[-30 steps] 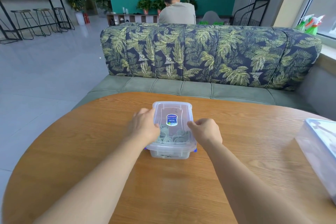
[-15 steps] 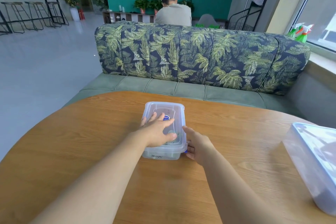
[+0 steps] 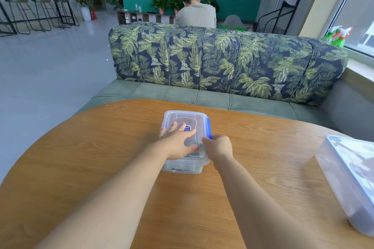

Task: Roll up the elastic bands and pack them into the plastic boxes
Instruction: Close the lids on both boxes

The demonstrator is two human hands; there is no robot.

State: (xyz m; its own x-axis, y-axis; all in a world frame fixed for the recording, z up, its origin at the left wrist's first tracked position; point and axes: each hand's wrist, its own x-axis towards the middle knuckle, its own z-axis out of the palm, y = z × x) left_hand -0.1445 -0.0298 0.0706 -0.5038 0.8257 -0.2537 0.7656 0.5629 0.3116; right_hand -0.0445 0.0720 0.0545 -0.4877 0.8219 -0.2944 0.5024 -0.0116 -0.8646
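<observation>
While my left hand (image 3: 178, 141) presses flat on the plastic box (image 3: 187, 117) on the table (image 3: 91, 157) — fingers straight and spread — my right hand (image 3: 219, 146) curls around the blue clip (image 3: 208, 128) on its right side. A larger box (image 3: 352, 178) sits far right.

left hand (image 3: 178, 142) flat, fingers (image 3: 172, 128) straight; right hand (image 3: 219, 146) curled.

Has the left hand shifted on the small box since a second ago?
Yes. Against the small box, the left hand has gone rightward: from gripping the lid's left edge to lying flat across the lid.
</observation>
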